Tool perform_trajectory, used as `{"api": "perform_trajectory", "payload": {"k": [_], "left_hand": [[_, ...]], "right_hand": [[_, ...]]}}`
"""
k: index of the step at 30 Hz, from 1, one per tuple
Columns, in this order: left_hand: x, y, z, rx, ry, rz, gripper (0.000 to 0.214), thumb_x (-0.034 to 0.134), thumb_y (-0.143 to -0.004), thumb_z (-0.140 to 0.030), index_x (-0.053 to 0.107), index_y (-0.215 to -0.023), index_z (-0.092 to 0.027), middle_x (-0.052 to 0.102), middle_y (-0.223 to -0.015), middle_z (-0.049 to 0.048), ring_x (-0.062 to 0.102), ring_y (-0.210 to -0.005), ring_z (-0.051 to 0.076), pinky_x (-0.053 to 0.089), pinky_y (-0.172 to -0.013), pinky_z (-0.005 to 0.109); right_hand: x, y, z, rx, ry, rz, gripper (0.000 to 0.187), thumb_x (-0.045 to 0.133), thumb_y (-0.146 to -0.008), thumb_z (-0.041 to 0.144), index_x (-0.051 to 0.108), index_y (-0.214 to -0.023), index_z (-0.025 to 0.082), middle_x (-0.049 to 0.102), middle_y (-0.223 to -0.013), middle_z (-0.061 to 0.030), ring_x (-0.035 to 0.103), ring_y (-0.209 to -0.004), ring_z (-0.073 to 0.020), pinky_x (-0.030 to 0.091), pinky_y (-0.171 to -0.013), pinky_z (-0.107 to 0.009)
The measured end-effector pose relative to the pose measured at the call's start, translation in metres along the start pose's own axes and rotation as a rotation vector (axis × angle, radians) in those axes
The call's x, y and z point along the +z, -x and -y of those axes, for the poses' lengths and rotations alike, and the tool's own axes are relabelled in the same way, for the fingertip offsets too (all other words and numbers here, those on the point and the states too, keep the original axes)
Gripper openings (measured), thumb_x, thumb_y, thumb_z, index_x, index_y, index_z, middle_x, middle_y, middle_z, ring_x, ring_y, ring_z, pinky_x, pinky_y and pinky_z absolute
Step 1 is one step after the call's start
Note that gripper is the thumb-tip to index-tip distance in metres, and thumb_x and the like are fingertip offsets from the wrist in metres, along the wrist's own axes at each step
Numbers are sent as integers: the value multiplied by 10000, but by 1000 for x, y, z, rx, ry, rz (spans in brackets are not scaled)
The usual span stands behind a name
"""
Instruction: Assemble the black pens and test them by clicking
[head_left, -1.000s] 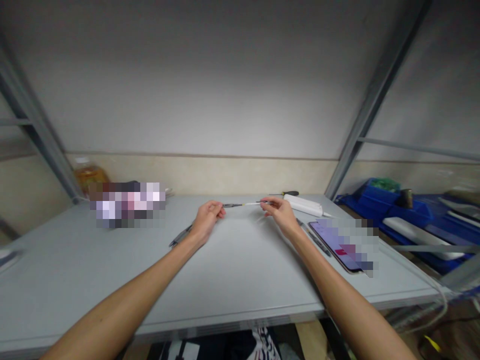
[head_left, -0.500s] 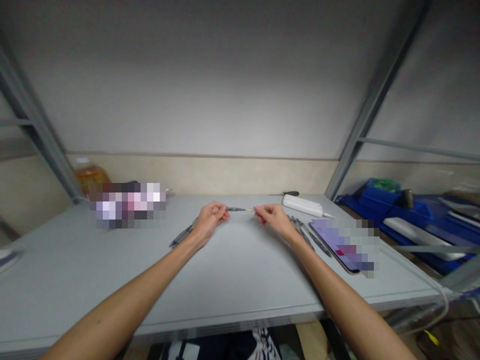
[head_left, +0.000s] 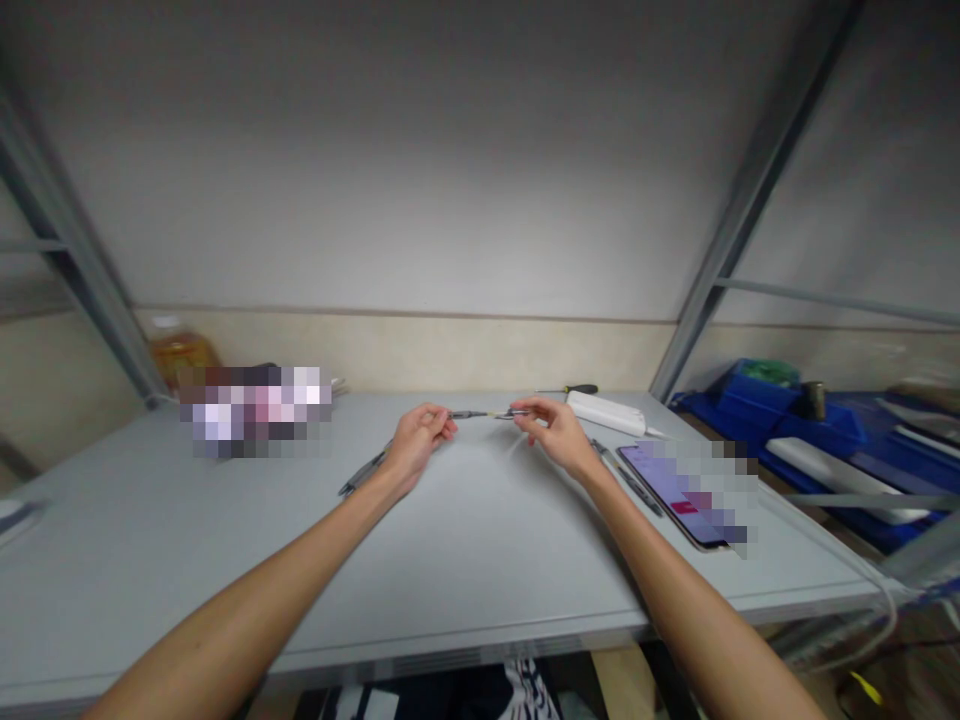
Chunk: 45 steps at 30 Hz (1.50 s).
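Observation:
My left hand (head_left: 422,440) is closed in a pinch around a slim grey pen (head_left: 471,413), which lies level above the table and points right. A thin pale piece, perhaps the refill, shows at its right end. My right hand (head_left: 551,432) is closed, thumb and fingertips on a small dark and silvery pen part (head_left: 513,412) that meets or nearly meets that end; whether they touch I cannot tell. More grey pens (head_left: 363,474) lie beside my left wrist, partly covered by it. Another grey pen (head_left: 637,486) rests right of my right forearm.
A phone (head_left: 675,495) lies on the grey table (head_left: 450,560) at the right, near a white power strip (head_left: 606,413) and a screwdriver (head_left: 580,389). Blurred items and a bottle (head_left: 182,358) stand back left. Blue bins (head_left: 784,405) are beyond the right table edge.
My right hand has risen slightly and now has a dark, silvery part in its fingertips at the pen's end. Fewer pens show beside my right forearm. The left hand has barely moved.

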<state>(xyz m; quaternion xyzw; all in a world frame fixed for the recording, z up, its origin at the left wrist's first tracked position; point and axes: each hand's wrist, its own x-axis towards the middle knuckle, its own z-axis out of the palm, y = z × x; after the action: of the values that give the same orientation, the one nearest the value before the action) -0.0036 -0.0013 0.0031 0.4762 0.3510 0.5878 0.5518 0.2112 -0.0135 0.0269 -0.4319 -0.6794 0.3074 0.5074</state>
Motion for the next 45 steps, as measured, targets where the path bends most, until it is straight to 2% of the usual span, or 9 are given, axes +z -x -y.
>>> {"api": "perform_trajectory", "payload": {"k": [3,8,14,17,22,27,35,41,45], "left_hand": [[0,0,1,-16,5,10,290,713,-593,-356,584,-717,-128,597,-584,3,516,-553,82,414,-599,225],[2,1,2,-10,-5,32,282,706,-601,-353,583,-722,-130,594,-581,2,516,-550,83,414,-595,225],[5,2,0,2,-34,5,300,705,-591,-377,583,-714,-132,592,-585,8,514,-552,89,411,-594,235],[3,2,-1,2,-33,-2,306,703,-595,-383,583,-722,-133,590,-584,4,514,-553,88,413,-603,237],[1,2,0,1,-39,40,286,704,-609,-365,582,-727,-135,598,-586,8,519,-556,87,420,-620,240],[1,2,4,-2,-45,79,302,715,-602,-377,575,-722,-137,609,-579,12,529,-554,91,424,-616,236],[4,3,4,-6,-28,55,290,713,-589,-370,570,-698,-143,597,-566,4,523,-548,92,423,-609,243],[3,1,2,-6,-5,9,271,701,-596,-354,570,-699,-141,589,-580,-1,515,-548,83,410,-587,228],[2,2,2,-17,-15,17,267,705,-594,-346,574,-700,-139,596,-577,6,519,-549,87,412,-587,228]], "right_hand": [[1,1,0,21,67,13,326,581,-728,455,636,-715,134,565,-587,-13,472,-498,-109,394,-494,-244],[2,2,2,106,171,55,523,414,-814,548,559,-513,145,451,-416,14,403,-399,-92,322,-441,-233],[-3,0,2,64,34,36,371,583,-720,471,620,-908,153,592,-665,-23,535,-590,-137,405,-439,-210],[-4,1,2,36,14,81,337,638,-670,416,634,-873,147,607,-746,-47,543,-665,-151,425,-465,-217],[-1,3,2,70,0,144,286,561,-739,423,617,-774,144,549,-571,2,480,-512,-104,392,-478,-221],[0,4,4,96,-45,153,352,516,-773,371,528,-1052,157,478,-437,75,431,-406,-93,352,-453,-211],[2,5,9,151,-100,162,400,425,-821,488,558,-997,154,455,-388,71,398,-355,-87,295,-405,-199],[2,3,7,122,-176,122,374,636,-669,420,567,-945,178,595,-656,2,553,-614,-137,406,-452,-212],[2,1,2,122,-65,92,347,562,-724,491,605,-774,150,577,-578,3,492,-487,-106,389,-445,-221]]}}
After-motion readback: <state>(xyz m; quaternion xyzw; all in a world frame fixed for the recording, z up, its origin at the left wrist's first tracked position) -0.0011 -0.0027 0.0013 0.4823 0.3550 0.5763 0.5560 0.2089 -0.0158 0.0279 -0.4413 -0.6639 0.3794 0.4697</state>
